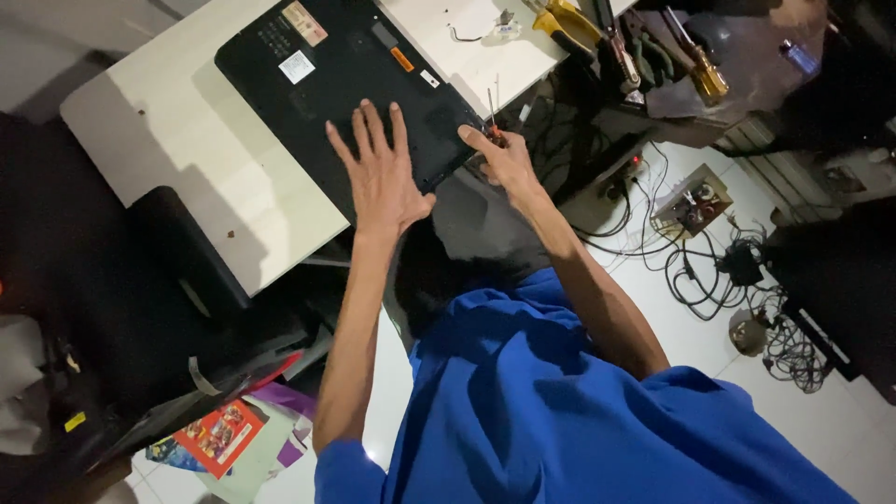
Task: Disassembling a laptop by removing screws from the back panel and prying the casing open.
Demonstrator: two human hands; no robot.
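Here, in order of size:
- White table [177, 140]: bears the laptop.
- Black laptop [317, 93]: upside down, near table edge.
- Left hand [378, 173]: flat, fingers spread, pressing the laptop base.
- Right hand [504, 159]: closed around a screwdriver [491, 110] at the laptop's corner.
- Pliers [565, 23]: well apart, beyond.

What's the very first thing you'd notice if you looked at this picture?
Probably the big black laptop lying upside down on the white table, with the left hand pressed flat on it. At its corner, the right hand holds a thin screwdriver. Next comes the bright blue shirt at the bottom, and the tangle of black cables on the floor at right.
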